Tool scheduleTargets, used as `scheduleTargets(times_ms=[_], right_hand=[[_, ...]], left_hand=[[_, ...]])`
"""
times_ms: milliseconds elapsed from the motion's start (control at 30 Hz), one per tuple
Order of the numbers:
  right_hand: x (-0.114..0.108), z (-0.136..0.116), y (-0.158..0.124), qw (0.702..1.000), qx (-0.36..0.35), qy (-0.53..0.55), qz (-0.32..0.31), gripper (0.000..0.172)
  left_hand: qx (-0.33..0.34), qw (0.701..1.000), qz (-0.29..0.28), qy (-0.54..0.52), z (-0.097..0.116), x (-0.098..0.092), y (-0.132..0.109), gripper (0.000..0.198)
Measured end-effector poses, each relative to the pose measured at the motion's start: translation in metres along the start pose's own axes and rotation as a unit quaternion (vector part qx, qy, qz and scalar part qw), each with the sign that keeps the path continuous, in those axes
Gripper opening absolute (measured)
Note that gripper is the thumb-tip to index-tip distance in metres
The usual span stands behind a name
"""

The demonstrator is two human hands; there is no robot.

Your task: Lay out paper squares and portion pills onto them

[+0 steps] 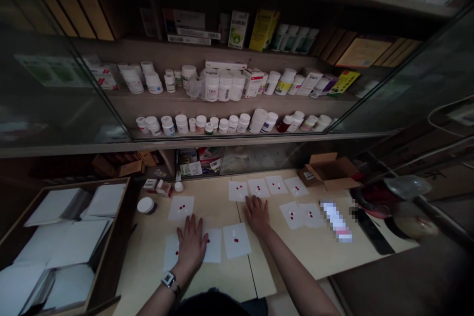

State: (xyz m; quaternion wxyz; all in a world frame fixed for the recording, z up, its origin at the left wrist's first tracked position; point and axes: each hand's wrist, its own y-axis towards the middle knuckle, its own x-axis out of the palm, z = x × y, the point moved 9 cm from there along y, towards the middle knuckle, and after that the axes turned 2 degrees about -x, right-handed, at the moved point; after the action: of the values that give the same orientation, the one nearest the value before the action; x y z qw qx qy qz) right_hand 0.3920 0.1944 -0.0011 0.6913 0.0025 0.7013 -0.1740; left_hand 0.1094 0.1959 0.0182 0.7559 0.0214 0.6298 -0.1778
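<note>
Several small white paper squares, each with red pills on it, lie spread over a light wooden counter [222, 276]. My left hand [191, 244], with a watch on the wrist, lies flat with fingers stretched on one paper square [213, 247] at the front. My right hand [256, 215] rests open on the counter with its fingertips just below a paper square [258, 188] in the back row. Another square with a red pill [236, 240] lies between my hands. Neither hand holds anything.
A wooden box [111, 256] of white paper sheets stands at the left. A white jar lid [146, 205], small boxes and an open cardboard box [328, 170] sit at the counter's back. Shelves with medicine bottles [222, 86] rise behind. A dark object [372, 232] lies right.
</note>
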Motion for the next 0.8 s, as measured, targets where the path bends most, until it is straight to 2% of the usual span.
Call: scheduleTargets(times_ms=[133, 233, 300, 367, 467, 567, 667, 800], right_hand=[[-0.005, 0.009, 0.009, 1.0, -0.002, -0.008, -0.003, 0.05], [-0.019, 0.008, 0.008, 1.0, 0.005, -0.004, 0.006, 0.049], [-0.03, -0.001, -0.002, 0.999, 0.014, 0.011, 0.029, 0.05], [-0.035, -0.021, -0.024, 0.998, 0.006, 0.036, 0.05, 0.052], [-0.022, -0.072, -0.074, 0.992, -0.069, 0.088, 0.053, 0.051], [0.002, -0.117, -0.124, 0.982, -0.138, 0.128, 0.03, 0.052], [0.021, -0.134, -0.149, 0.979, -0.136, 0.151, -0.003, 0.053], [0.029, -0.14, -0.152, 0.978, -0.125, 0.159, -0.042, 0.053]], left_hand=[[-0.004, 1.0, 0.004, -0.003, -0.003, -0.001, 0.0, 0.049], [-0.007, 1.0, 0.012, -0.004, -0.007, -0.002, 0.0, 0.049], [-0.009, 1.0, 0.015, -0.005, -0.009, -0.003, -0.001, 0.048], [-0.008, 1.0, 0.019, -0.007, -0.012, -0.004, -0.003, 0.049], [-0.006, 1.0, 0.028, -0.012, -0.016, -0.008, -0.007, 0.049], [-0.007, 0.999, 0.025, -0.018, -0.02, -0.009, -0.014, 0.048], [-0.005, 1.0, 0.017, -0.026, -0.023, -0.009, -0.023, 0.048], [-0.006, 1.0, 0.013, -0.027, -0.026, -0.009, -0.034, 0.047]])
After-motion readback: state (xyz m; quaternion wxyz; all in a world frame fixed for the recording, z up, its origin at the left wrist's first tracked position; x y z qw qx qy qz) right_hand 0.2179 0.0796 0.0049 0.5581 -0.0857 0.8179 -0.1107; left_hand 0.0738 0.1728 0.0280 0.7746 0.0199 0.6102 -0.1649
